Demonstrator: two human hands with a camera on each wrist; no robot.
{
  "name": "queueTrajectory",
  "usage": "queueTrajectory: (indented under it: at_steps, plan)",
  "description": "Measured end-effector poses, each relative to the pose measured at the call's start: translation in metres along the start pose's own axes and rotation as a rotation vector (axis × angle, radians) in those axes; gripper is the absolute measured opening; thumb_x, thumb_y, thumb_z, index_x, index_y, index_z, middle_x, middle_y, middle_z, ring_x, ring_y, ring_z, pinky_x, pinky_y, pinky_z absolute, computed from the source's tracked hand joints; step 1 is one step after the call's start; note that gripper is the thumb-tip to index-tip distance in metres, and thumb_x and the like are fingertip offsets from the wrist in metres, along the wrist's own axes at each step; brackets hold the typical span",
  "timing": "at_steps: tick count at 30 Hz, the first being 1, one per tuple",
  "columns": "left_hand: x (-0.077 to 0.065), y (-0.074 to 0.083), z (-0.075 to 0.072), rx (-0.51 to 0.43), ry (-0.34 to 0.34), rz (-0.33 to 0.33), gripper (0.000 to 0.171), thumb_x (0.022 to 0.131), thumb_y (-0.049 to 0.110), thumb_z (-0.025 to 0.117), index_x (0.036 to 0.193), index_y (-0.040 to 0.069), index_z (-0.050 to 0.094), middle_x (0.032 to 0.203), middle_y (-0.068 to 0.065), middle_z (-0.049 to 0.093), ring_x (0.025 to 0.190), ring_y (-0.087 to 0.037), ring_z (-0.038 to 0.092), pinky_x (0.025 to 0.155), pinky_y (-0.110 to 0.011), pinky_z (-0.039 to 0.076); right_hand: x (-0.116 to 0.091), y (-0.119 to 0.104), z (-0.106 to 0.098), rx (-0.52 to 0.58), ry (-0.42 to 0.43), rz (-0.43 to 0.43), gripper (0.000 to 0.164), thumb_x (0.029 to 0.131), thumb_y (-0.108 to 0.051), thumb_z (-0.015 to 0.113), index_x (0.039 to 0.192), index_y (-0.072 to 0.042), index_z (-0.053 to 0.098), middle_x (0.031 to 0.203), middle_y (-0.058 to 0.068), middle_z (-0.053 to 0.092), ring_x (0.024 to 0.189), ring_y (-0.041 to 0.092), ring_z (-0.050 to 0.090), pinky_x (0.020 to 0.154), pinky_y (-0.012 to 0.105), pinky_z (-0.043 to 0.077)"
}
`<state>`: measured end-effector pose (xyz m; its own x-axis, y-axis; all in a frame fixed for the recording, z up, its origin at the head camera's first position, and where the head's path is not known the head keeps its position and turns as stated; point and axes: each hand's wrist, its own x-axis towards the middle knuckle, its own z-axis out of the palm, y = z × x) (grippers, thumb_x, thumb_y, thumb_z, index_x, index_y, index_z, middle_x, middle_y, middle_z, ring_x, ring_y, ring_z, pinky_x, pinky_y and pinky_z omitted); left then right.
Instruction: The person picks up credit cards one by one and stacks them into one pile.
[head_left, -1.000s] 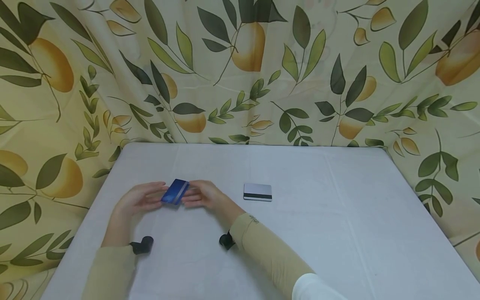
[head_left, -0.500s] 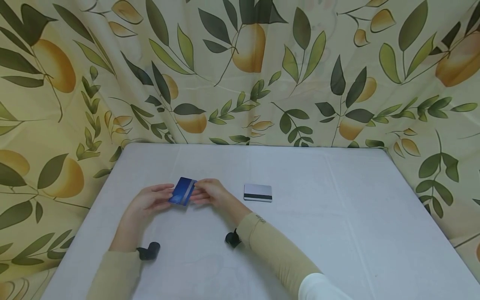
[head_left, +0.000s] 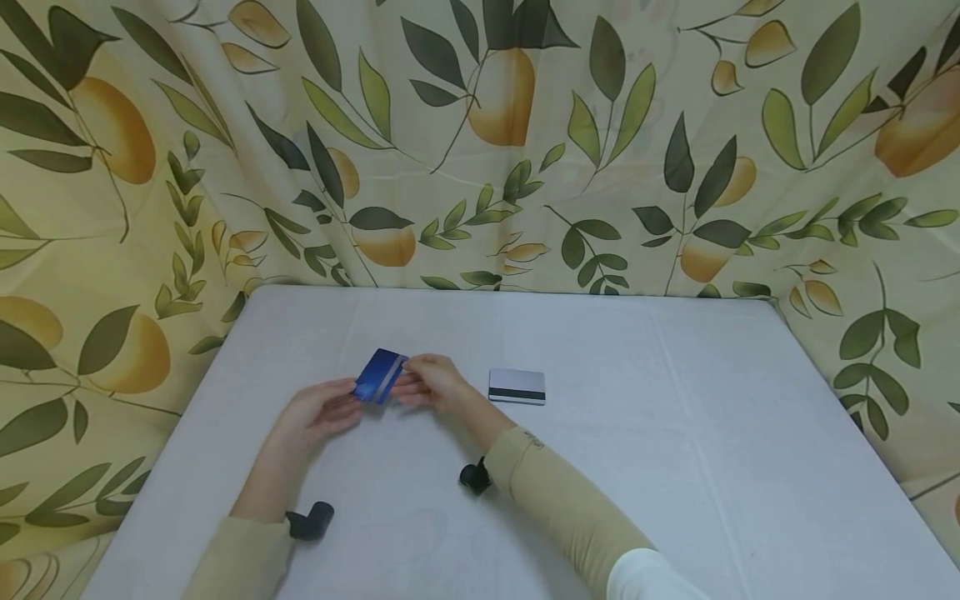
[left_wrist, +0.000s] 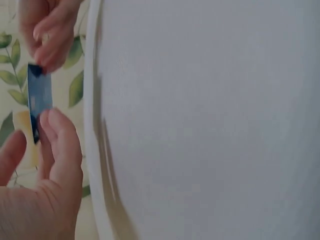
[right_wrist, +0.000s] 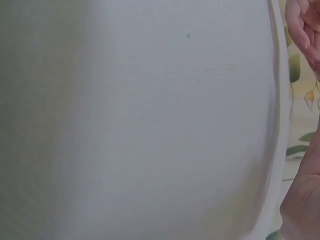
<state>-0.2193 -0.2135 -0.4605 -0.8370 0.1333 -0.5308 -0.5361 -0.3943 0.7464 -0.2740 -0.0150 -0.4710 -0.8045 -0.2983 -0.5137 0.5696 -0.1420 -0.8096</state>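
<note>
A blue bank card [head_left: 380, 377] with a pale stripe is held tilted above the white table. My right hand [head_left: 438, 385] pinches its right edge between thumb and fingers. My left hand [head_left: 315, 414] is at the card's lower left corner. The left wrist view shows the fingertips of this hand touching the near end of the card [left_wrist: 41, 95], while its thumb stands apart. Right of the hands, a grey card [head_left: 517, 383] with a black magnetic stripe lies flat on the table. In the right wrist view, only parts of the hands show at the right edge.
The table [head_left: 637, 467] wears a white cloth and ends at a back edge. Behind it hangs a curtain [head_left: 480, 192] printed with fruit and leaves. Each wrist carries a small black camera, the left one [head_left: 311, 521] near the sleeve cuff.
Both hands and the blue card have shifted to the right and slightly away. The left fingers have slid lower along the card. The grey card has stayed in place.
</note>
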Motion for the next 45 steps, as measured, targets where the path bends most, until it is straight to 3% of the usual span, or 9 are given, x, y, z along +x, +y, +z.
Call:
queueTrajectory:
  at_steps: [5,10,20,27,32,40,45]
  plan:
    - [-0.005,-0.006,0.012,-0.162,0.081,-0.022,0.008,0.086,0.004,0.060,0.082,0.009,0.063,0.076,-0.006,0.066,0.073,-0.018,0.065,0.074,-0.035,0.055,-0.002,-0.001,-0.003,0.039,0.003,-0.016,0.011,0.091,-0.007,0.051,0.101,-0.003,0.050,0.073,0.010,0.065,0.059,0.016,0.066,0.052,0.026,0.055]
    - [-0.010,-0.013,0.026,-0.189,0.077,-0.022,0.005,0.088,0.007,0.058,0.092,0.007,0.056,0.076,-0.004,0.067,0.075,-0.016,0.065,0.075,-0.033,0.054,-0.004,-0.002,-0.005,0.070,-0.004,-0.037,0.006,0.092,-0.006,0.049,0.097,-0.005,0.049,0.071,0.009,0.064,0.058,0.016,0.065,0.052,0.026,0.055]
    - [-0.008,-0.026,0.039,-0.117,0.111,0.004,0.011,0.090,0.007,0.055,0.098,0.006,0.050,0.074,0.001,0.065,0.074,-0.012,0.065,0.077,-0.030,0.053,-0.008,-0.001,-0.006,0.069,0.025,-0.035,0.005,0.092,-0.007,0.049,0.096,-0.005,0.049,0.071,0.009,0.064,0.057,0.016,0.065,0.054,0.026,0.056]
    - [-0.009,-0.025,0.040,-0.077,0.120,0.015,0.009,0.088,0.005,0.056,0.096,0.005,0.052,0.071,-0.001,0.066,0.071,-0.014,0.066,0.074,-0.030,0.054,-0.015,-0.003,-0.013,0.045,-0.017,-0.023,0.019,0.092,-0.008,0.050,0.108,0.000,0.050,0.075,0.008,0.065,0.062,0.016,0.066,0.064,0.031,0.057]
    - [-0.013,-0.021,0.040,-0.010,0.080,0.029,0.015,0.087,0.004,0.058,0.101,0.001,0.053,0.071,-0.004,0.066,0.070,-0.015,0.066,0.071,-0.029,0.055,-0.023,-0.011,-0.027,-0.025,-0.064,0.005,0.032,0.091,-0.015,0.053,0.118,0.001,0.051,0.084,0.009,0.066,0.072,0.017,0.067,0.071,0.035,0.056]
    - [-0.017,-0.018,0.044,0.145,0.040,0.025,0.017,0.084,0.004,0.062,0.099,-0.001,0.055,0.071,-0.005,0.066,0.069,-0.017,0.066,0.069,-0.032,0.056,-0.033,-0.020,-0.057,-0.236,-0.177,0.037,0.037,0.091,-0.020,0.055,0.122,-0.001,0.051,0.089,0.011,0.069,0.073,0.015,0.067,0.061,0.027,0.056]
    - [-0.017,-0.018,0.048,0.227,-0.006,0.019,0.022,0.085,0.006,0.061,0.104,-0.004,0.053,0.073,-0.005,0.067,0.070,-0.017,0.067,0.070,-0.032,0.056,-0.042,-0.025,-0.073,-0.309,-0.237,0.038,0.037,0.090,-0.017,0.056,0.123,0.000,0.050,0.089,0.009,0.069,0.071,0.013,0.067,0.058,0.025,0.055]
